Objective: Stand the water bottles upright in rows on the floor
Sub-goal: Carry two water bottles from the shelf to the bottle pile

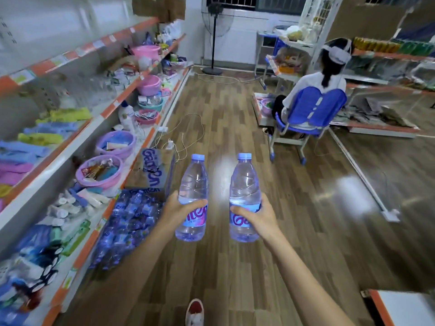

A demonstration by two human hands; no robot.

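Observation:
I hold two clear water bottles upright in the air above the wooden floor point(306, 231). My left hand point(175, 211) grips the left bottle point(193, 184) round its blue and pink label. My right hand point(260, 216) grips the right bottle point(244, 184) the same way. Both have light blue caps. A shrink-wrapped pack of more bottles point(128, 222) lies on the floor at the left, against the shelf base. Behind it stands a cardboard box point(154, 172) with the same brand name.
Long shelving point(70, 128) with basins, cloths and small goods runs along the left. Cables and a power strip point(169, 144) lie on the floor ahead. A person sits on a blue chair point(315, 111) at the right rear. My shoe point(195, 311) shows at the bottom.

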